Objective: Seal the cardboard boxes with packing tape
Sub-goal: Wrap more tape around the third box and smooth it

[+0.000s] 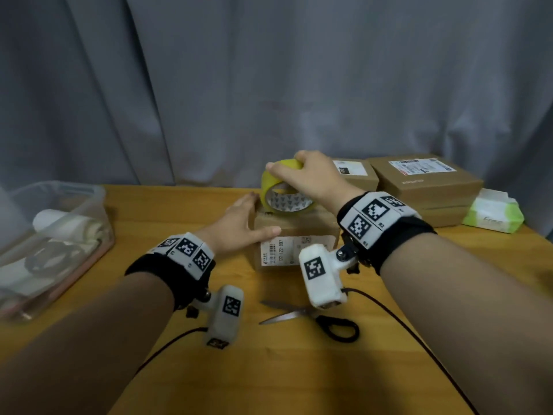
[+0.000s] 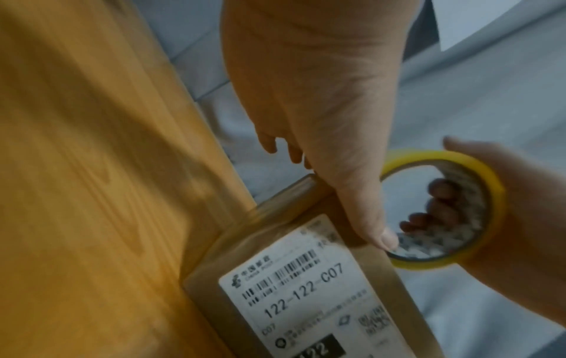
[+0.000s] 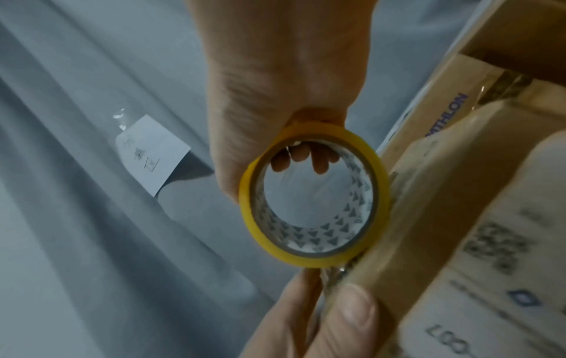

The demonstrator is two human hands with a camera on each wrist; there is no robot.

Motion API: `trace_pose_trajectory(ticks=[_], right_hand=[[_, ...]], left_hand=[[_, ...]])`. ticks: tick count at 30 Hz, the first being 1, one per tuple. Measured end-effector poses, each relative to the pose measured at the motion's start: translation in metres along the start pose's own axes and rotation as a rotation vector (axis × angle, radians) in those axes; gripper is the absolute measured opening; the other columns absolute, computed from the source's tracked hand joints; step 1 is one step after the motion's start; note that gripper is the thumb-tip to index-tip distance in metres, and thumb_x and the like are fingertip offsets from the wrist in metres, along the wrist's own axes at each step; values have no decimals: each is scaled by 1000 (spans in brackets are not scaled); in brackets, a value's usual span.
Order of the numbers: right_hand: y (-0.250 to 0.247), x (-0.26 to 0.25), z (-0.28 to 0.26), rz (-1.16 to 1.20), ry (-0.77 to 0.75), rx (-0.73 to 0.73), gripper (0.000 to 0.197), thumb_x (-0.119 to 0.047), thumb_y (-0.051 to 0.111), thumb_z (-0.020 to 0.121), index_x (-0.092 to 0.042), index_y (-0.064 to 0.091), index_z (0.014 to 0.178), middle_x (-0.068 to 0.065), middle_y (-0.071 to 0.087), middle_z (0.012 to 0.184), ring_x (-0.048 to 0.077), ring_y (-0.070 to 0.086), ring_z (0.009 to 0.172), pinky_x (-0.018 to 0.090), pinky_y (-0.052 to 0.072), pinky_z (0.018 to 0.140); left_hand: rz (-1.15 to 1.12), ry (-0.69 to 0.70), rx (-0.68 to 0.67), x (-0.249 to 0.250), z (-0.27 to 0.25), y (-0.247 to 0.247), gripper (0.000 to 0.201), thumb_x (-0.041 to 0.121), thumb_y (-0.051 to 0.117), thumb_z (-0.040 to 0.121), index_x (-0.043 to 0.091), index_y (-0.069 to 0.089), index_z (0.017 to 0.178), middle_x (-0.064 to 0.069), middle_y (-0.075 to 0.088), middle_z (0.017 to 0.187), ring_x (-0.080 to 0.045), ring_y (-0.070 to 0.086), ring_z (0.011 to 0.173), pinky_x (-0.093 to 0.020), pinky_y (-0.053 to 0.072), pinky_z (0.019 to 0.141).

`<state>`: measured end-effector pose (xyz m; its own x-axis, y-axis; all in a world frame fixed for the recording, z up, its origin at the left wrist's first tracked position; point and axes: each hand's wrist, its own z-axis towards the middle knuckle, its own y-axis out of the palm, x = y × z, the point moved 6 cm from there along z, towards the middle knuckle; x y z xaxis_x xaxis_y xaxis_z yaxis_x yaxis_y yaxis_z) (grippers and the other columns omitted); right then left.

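Head view shows me my right hand (image 1: 311,178) holding the tape roll (image 1: 282,190). My right fingers (image 3: 318,162) are curled through the hole of the roll, and my thumb is on its yellow outside, so the hand has a firm hold. The roll stands on its edge on top of the small box (image 1: 294,235), just under my right fingers.

My left hand (image 1: 239,226) lies on the left end of the same box. Its fingers (image 2: 294,152) are nearly straight and reach over the far edge, and the thumb (image 2: 367,218) lies flat along the top, with its tip right beside the roll. This hand grips nothing; it only presses down.

Past my right fingers, two more brown boxes (image 1: 419,181) sit on the surface (image 1: 299,369), with a green and white tissue pack (image 1: 493,212) next to them. Near my wrists lie scissors (image 1: 311,319). Far out from my left fingers is a clear tub (image 1: 89,199) with white rolled things in it that I cannot make out.
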<state>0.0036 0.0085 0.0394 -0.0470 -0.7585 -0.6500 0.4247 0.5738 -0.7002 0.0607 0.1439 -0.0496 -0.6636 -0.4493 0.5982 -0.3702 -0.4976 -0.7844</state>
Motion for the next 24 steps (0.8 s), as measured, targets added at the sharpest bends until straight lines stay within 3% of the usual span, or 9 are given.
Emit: trace_pose_trajectory(ticks=[2, 5, 7, 9, 15, 18, 20, 22, 24], right_hand=[[1, 1, 8, 41, 63, -12, 43, -52, 65, 83, -20, 41, 65, -4, 45, 68, 18, 47, 73, 24, 34, 56], [-3, 2, 13, 90, 105, -22, 44, -48, 67, 82, -5, 62, 84, 5, 54, 80, 24, 56, 81, 35, 45, 72], [-3, -4, 15, 54, 82, -24, 42, -46, 68, 82, -6, 58, 74, 6, 52, 74, 23, 55, 74, 34, 43, 66], [-4, -12, 19, -63, 48, -43, 44, -44, 68, 81, -11, 47, 60, 3, 44, 61, 21, 47, 62, 32, 35, 56], [-44, 3, 24, -571, 44, -126, 41, -45, 69, 77, -14, 52, 54, 4, 50, 58, 28, 52, 64, 29, 33, 50], [-45, 28, 16, -598, 92, -158, 43, -57, 62, 75, -15, 61, 69, 5, 59, 71, 31, 59, 80, 33, 46, 64], [-50, 36, 10, -436, 84, -60, 53, -65, 55, 74, -18, 71, 91, 6, 68, 94, 29, 61, 96, 38, 51, 83], [-56, 42, -1, -223, 75, 33, 47, -58, 56, 84, -19, 71, 107, 6, 69, 109, 26, 59, 107, 36, 47, 93], [-59, 48, -9, -145, 64, 79, 42, -50, 56, 89, -17, 68, 113, 6, 67, 113, 25, 57, 111, 32, 43, 92]], left_hand=[[33, 36, -12, 5, 1, 2, 99, 77, 52, 73, 18, 24, 148, -3, 30, 152, -18, 27, 140, -36, 26, 114], [6, -33, -43, 5, -1, 14, 97, 73, 46, 77, 19, 15, 152, -2, 10, 159, -15, 9, 146, -36, 15, 119], [-19, -91, -19, 0, -1, 17, 100, 79, 42, 75, 22, 14, 152, 2, 7, 160, -14, 8, 146, -44, 13, 119], [55, -130, -31, -3, 1, 17, 94, 76, 42, 79, 24, 14, 152, 5, 7, 160, -14, 9, 146, -49, 9, 118], [218, -145, -133, 5, -5, 12, 86, 68, 34, 85, 23, 4, 152, 8, -2, 159, -10, 1, 146, -44, -4, 117], [295, -153, -198, 9, -7, 11, 92, 73, 24, 79, 23, -1, 152, 7, -7, 159, -12, -2, 146, -45, -4, 117], [431, -145, -231, 12, -6, 8, 94, 75, 15, 76, 21, -2, 152, 5, -7, 159, -13, -3, 146, -45, -3, 117], [634, -109, -250, 17, -3, 3, 92, 74, 10, 80, 18, 0, 152, 2, -3, 160, -14, -2, 147, -46, -3, 117], [841, -70, -264, 27, 1, 1, 89, 72, 9, 86, 13, 1, 152, -2, 1, 160, -15, -2, 147, -45, -5, 118]])
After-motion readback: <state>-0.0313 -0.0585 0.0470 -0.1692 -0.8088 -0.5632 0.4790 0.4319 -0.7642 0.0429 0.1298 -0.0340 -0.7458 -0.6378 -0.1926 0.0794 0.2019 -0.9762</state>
